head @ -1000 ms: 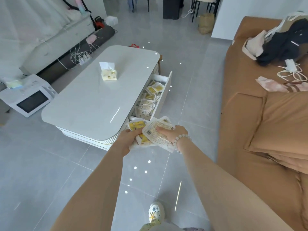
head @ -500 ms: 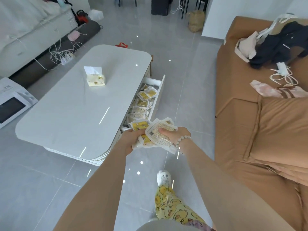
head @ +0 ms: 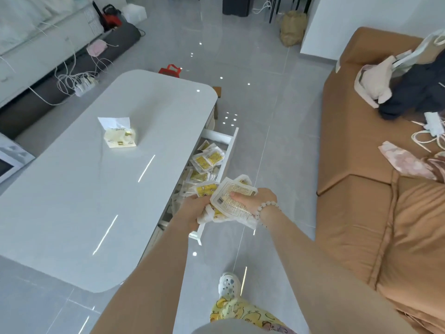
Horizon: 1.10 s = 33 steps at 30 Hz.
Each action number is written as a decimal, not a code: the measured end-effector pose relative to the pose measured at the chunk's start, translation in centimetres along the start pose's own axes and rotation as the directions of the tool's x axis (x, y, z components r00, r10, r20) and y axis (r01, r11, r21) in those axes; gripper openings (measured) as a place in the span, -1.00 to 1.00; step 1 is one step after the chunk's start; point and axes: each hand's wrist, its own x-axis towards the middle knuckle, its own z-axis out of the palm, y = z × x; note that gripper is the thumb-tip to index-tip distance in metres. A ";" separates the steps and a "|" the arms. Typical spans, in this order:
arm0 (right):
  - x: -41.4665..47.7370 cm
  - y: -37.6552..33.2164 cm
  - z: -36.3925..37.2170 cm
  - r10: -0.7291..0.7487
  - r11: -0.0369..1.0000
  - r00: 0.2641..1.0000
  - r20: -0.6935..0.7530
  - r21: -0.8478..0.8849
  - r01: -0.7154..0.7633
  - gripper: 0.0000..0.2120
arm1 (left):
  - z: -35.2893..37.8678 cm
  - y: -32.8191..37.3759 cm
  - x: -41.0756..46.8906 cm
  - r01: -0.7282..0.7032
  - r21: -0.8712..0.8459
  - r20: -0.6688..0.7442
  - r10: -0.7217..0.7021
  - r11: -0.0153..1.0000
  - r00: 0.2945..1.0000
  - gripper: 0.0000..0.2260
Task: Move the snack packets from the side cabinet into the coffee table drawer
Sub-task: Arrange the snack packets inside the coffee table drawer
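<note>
Head view is showing a bundle of snack packets (head: 228, 203), white and yellow, being carried at waist height between both hands, with the largest packet lying face-up on top. The left hand (head: 192, 209) is gripping the bundle from the table side with its fingers curled under the packets, and the right hand (head: 256, 201), wearing a bead bracelet, is pinching the top packet with its thumb pressing down on it. The bundle is hanging over the near end of the open drawer (head: 230, 150), which is already holding a heap of loose packets (head: 207, 161). The drawer's long axis is running away from the person along the side of the coffee table (head: 96, 189), so the free room seems to be lying ahead and slightly left of the grip; the left hand is the nearer one to the opening. A tissue pack (head: 119, 137) is sitting on the tabletop, and a brown sofa (head: 361, 189) is standing to the right across the tiled floor.
</note>
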 end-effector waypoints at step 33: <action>35.5 -17.2 1.4 0.192 0.949 0.963 0.188 -0.286 -0.133 -0.29 | -0.5 15.9 32.9 0.260 -0.407 -0.103 -0.327 0.876 0.939 -0.78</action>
